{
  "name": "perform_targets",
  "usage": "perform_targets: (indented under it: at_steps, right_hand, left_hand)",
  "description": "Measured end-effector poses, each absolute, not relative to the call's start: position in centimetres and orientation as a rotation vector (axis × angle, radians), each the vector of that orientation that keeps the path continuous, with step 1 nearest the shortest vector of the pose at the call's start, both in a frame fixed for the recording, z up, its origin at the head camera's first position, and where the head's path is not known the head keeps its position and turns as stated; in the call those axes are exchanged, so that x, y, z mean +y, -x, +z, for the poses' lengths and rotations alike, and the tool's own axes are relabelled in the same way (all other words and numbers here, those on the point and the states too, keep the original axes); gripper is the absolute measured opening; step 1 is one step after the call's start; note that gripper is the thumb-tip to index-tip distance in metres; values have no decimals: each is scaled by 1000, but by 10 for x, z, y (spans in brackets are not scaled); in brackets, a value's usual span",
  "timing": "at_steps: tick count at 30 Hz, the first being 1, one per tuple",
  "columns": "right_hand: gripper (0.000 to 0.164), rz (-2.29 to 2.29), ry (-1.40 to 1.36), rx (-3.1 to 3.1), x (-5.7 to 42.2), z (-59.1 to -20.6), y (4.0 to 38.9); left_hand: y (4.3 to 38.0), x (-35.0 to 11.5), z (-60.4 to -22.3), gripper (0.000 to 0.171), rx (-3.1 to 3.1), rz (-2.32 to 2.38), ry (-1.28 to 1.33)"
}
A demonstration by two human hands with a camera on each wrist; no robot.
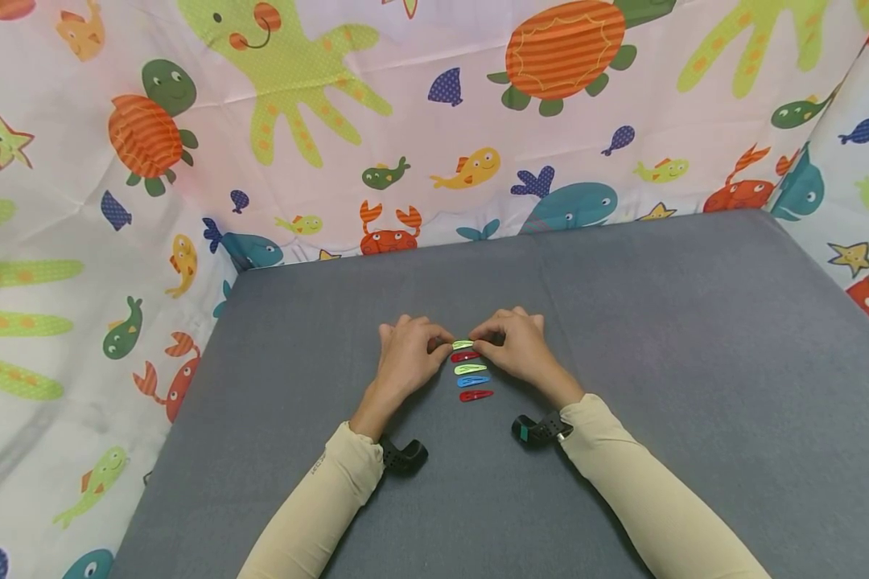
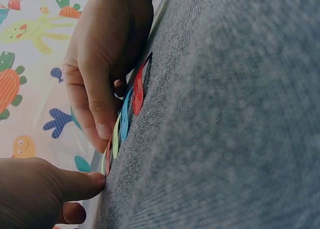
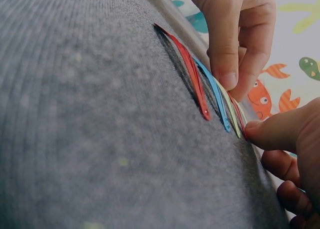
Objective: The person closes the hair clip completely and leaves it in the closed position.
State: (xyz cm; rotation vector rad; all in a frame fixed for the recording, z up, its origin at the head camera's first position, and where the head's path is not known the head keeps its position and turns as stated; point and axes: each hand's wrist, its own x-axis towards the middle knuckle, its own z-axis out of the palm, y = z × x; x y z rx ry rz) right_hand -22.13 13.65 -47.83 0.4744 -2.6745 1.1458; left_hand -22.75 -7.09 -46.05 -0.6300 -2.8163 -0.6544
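Observation:
Several snap hair clips lie in a column on the grey cloth. Farthest away is a yellow-green hair clip [image 1: 463,344]. My left hand [image 1: 411,354] pinches its left end between thumb and index finger. At the right end, the thumb and index finger of my right hand [image 1: 517,346] pinch it too. Just below it lies a red hair clip [image 1: 466,356], close to the fingertips. Nearer me follow another yellow-green clip [image 1: 471,369], a blue clip [image 3: 214,91] and a second red clip [image 2: 138,96]. Fingers partly hide the farthest clip in both wrist views.
Grey cloth [image 1: 659,362] covers the table. Behind it and along both sides hangs a white curtain [image 1: 420,80] printed with sea animals. Black straps with small devices [image 1: 405,458] sit on both wrists, below the beige sleeves.

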Motion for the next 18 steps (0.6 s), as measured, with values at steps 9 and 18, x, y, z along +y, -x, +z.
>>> perform_targets:
  at_steps: [9,18]
  right_hand:
    - [10,1149,-488,-2648,137,-479,221]
    - [12,1167,-498,-2633,137,-479,221]
  left_hand:
    - [230,-74,-459,12,-2825,-651,590]
    - [234,-85,-449,16,-2815,-685,498]
